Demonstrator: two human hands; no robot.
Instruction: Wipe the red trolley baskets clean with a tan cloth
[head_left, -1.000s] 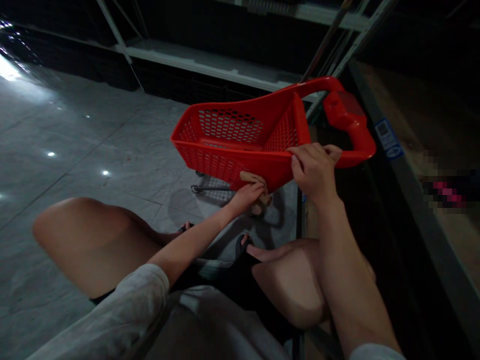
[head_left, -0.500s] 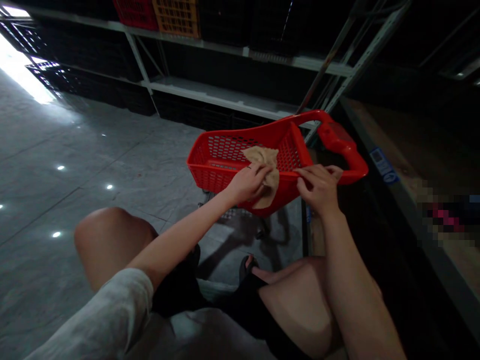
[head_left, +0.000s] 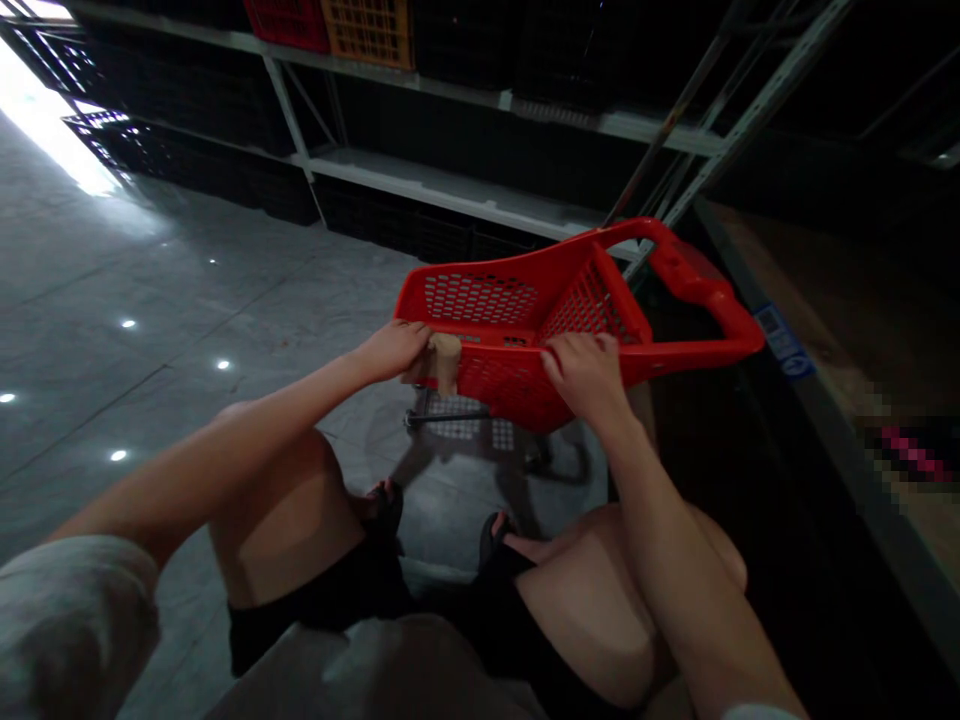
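A red plastic shopping cart (head_left: pixel 510 385) with perforated sides stands in front of my knees, its handle to the right. My left hand (head_left: pixel 395 350) is closed on a tan cloth (head_left: pixel 447 362) at the near front corner of the basket, and the cloth drapes over the rim and down the outside. Farther right along the same rim, my right hand (head_left: pixel 585 365) grips the cart's edge with fingers curled over it. The undersides of both hands' fingers are partly hidden.
Behind the cart runs a metal shelving rack (head_left: pixel 420 180) holding dark crates, a red crate (head_left: pixel 289 22) and a yellow crate (head_left: pixel 370 32). A ledge with a blue label (head_left: pixel 784 340) lies to the right. Grey tiled floor (head_left: pixel 247 290) stretches left.
My left hand has slid the cloth left along the near rim to the front corner. My right hand has shifted left along the rim, and the cart sits slightly farther right in view.
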